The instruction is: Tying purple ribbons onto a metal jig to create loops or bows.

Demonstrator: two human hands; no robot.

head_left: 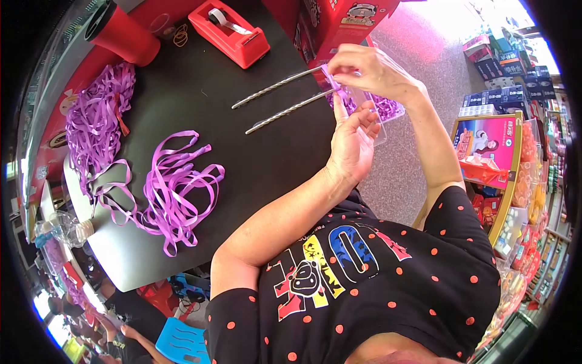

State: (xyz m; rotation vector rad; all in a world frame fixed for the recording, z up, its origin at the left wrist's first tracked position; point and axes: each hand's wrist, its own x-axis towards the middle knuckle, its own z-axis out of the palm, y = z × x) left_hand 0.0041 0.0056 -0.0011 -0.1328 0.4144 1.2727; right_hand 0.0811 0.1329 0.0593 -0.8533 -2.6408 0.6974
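Two thin, spiral-twisted metal rods (276,89) run side by side over the dark tabletop. A purple ribbon (328,77) spans between their ends nearest my hands. At that end, my right hand (373,71) has its fingers pinched on the ribbon. My left hand (353,142) is just below it, palm turned up. Its thumb stretches to the ribbon by the lower rod, while the other fingers are loosely bent and apart from it. Beyond my hands, a clear plastic box (380,134) with purple ribbon pieces (388,108) in it is partly hidden.
Loose purple ribbon loops (179,194) lie left on the dark table (254,176), joined to a bigger ribbon heap (100,121). A red tape dispenser (233,36) and red tumbler (124,36) stand farther back. A blue stool (182,341) is lower left; stacked goods fill the right.
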